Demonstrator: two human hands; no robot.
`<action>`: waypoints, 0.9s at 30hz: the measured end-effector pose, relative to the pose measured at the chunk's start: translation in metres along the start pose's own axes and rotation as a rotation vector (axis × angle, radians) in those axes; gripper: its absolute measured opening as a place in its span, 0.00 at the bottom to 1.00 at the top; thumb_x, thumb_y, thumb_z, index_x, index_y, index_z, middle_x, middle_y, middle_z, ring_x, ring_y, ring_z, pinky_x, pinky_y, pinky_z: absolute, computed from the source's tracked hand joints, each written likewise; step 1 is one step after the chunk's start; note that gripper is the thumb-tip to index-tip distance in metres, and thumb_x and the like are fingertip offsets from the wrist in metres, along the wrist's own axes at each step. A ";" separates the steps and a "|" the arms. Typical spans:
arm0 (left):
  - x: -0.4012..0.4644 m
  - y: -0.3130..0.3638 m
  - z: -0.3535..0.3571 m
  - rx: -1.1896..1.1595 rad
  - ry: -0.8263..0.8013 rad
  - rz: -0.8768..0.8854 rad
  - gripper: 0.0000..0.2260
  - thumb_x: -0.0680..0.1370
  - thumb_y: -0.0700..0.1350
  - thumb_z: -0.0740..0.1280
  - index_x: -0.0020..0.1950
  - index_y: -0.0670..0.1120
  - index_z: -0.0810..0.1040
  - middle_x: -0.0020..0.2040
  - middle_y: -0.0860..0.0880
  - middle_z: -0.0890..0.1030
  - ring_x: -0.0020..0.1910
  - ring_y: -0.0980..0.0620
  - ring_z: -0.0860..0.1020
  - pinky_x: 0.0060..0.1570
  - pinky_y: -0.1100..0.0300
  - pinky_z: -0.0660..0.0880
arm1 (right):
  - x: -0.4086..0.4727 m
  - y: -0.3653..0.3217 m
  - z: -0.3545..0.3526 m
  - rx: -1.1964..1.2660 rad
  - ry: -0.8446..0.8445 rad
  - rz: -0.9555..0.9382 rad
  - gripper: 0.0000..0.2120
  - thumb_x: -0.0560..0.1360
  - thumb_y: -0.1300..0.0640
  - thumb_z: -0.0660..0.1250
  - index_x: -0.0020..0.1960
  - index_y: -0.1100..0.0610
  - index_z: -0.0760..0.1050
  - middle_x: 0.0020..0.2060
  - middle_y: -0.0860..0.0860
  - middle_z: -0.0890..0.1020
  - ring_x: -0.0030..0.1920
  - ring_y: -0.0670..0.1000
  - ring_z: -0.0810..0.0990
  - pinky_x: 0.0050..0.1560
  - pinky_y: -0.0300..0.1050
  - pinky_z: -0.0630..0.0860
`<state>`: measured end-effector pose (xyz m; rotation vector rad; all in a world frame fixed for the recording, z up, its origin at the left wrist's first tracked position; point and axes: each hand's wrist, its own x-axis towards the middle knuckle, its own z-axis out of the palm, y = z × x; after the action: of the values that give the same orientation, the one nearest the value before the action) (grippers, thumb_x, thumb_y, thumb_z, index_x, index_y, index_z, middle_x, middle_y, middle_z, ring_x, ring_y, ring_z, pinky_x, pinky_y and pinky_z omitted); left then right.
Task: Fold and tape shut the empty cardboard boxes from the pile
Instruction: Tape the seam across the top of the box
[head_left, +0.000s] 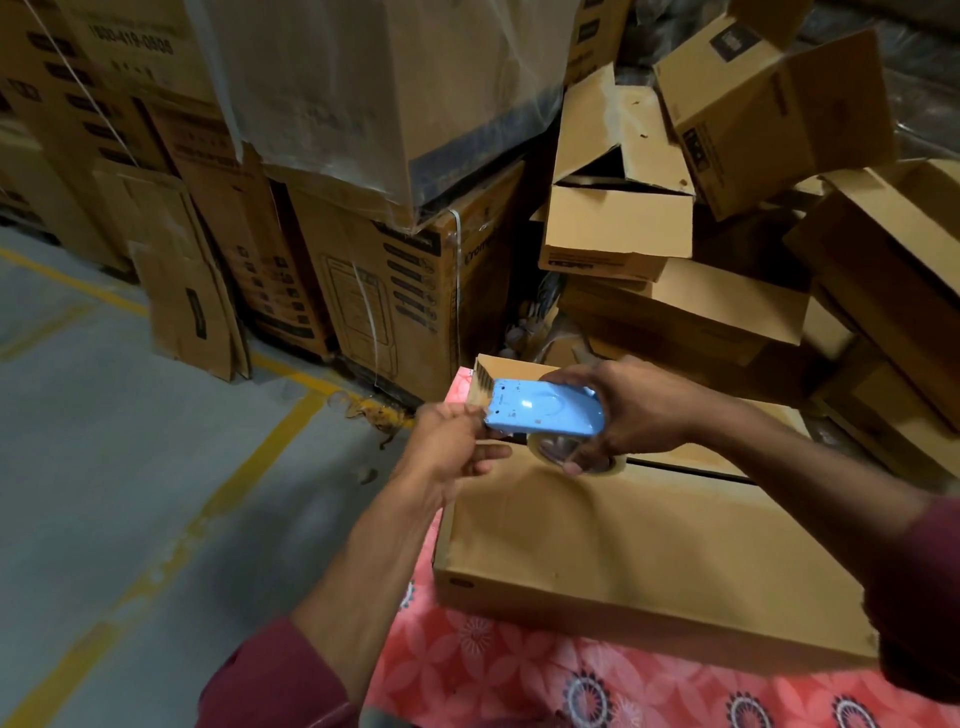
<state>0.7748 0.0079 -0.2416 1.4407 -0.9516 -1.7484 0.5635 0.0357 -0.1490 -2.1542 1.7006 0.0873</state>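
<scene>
The right hand (639, 410) grips the blue tape dispenser (545, 410) while left fingers (457, 415) pinch its tape end over the light, stiff, easily dented cardboard box (623, 545); hold it by its edges.

A surface covered by a pink floral cloth (498, 670) occupies the lower centre and lower right of the frame. A long flat cardboard box (623, 551) rests directly on it, flaps closed along a dark centre seam. A grey concrete floor (104, 441) with yellow painted lines fills the left half. Flattened cardboard sheets (192, 312) stand on the floor at centre left, leaning against stacked printed cartons (395, 291).
</scene>
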 end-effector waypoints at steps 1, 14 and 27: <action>0.005 0.004 -0.003 0.038 0.026 0.047 0.09 0.85 0.40 0.64 0.54 0.41 0.84 0.40 0.46 0.87 0.35 0.50 0.84 0.24 0.63 0.71 | 0.003 0.001 -0.001 0.001 0.011 0.002 0.48 0.65 0.37 0.81 0.79 0.45 0.64 0.62 0.47 0.78 0.57 0.49 0.76 0.53 0.49 0.78; 0.054 -0.007 -0.040 0.112 0.175 -0.034 0.07 0.81 0.35 0.66 0.46 0.36 0.83 0.31 0.48 0.82 0.27 0.54 0.70 0.24 0.61 0.71 | 0.014 0.050 -0.009 -0.145 -0.201 0.081 0.41 0.76 0.49 0.75 0.82 0.42 0.57 0.67 0.49 0.76 0.61 0.51 0.75 0.54 0.44 0.76; 0.063 -0.047 -0.023 0.418 0.431 0.113 0.10 0.76 0.40 0.68 0.38 0.39 0.86 0.38 0.44 0.84 0.40 0.43 0.80 0.40 0.53 0.77 | 0.055 0.039 0.025 -0.381 -0.270 0.125 0.47 0.73 0.42 0.76 0.83 0.41 0.52 0.68 0.50 0.77 0.52 0.50 0.68 0.51 0.48 0.70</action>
<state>0.7850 -0.0246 -0.3161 1.8853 -1.1698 -1.1249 0.5454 -0.0138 -0.1987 -2.1626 1.7623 0.7572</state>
